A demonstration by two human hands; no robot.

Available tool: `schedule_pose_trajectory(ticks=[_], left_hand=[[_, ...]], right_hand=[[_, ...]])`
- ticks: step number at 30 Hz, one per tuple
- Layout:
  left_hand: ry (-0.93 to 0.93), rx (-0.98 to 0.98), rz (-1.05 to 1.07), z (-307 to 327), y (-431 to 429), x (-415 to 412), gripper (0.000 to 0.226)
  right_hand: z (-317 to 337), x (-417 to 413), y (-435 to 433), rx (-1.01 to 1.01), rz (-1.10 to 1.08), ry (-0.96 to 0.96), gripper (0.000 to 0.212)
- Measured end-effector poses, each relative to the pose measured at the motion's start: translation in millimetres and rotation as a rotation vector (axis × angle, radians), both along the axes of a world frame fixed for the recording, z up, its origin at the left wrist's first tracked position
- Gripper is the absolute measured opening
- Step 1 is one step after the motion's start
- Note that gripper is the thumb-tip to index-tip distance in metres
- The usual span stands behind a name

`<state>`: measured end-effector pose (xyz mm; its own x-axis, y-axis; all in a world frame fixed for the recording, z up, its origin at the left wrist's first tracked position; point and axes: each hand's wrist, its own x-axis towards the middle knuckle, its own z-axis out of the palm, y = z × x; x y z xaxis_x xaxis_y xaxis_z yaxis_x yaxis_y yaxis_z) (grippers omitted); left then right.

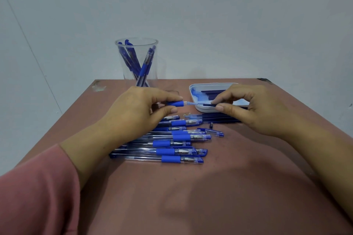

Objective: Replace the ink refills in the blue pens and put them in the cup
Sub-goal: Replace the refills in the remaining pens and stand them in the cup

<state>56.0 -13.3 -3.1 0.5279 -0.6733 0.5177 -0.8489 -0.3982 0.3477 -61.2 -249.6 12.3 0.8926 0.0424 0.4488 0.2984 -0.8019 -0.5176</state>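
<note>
A left hand (137,112) holds a clear plastic pen with a blue rubber grip (176,104) just above a reddish-brown table (191,196), with thumb and forefinger closed round the grip. The pen lies level and its open end points to the right. A right hand (256,108) pinches a thin dark ink refill (209,104) between thumb and forefinger. The refill's pale near end sits at the mouth of the pen (how far it goes in I cannot tell).

Behind the left hand, near the far edge of the table, stands a tall clear plastic cup (153,74). Several blue pens (144,66) lean upright inside it.

A shallow white rectangular tray (192,89) lies behind the right hand and holds more dark refills (214,93). A few loose refills (219,118) lie side by side on the table just in front of the tray.

Nearer the person, a heap of blue-gripped capped pens (172,151) lies roughly parallel, caps to the right. Between the heap and the loose refills are a small dark piece (211,125) and a clear pen cap with a blue end (214,132). A pink sleeve (34,196) covers the left forearm.
</note>
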Motion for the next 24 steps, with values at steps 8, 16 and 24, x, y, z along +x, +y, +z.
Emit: schedule_pose_trajectory(ticks=[8, 16, 24], left_hand=[[-0.024, 0.012, -0.032, -1, -3, -7, 0.031], [-0.047, 0.026, -0.047, 0, -6, -12, 0.039], [-0.051, -0.016, -0.028, 0, -4, -10, 0.034]], right_hand=[[-6, 6, 4, -0.096, 0.035, -0.076, 0.026], [-14, 10, 8, -0.118, 0.041, -0.112, 0.015], [-13, 7, -1, -0.100, 0.001, -0.142, 0.012]])
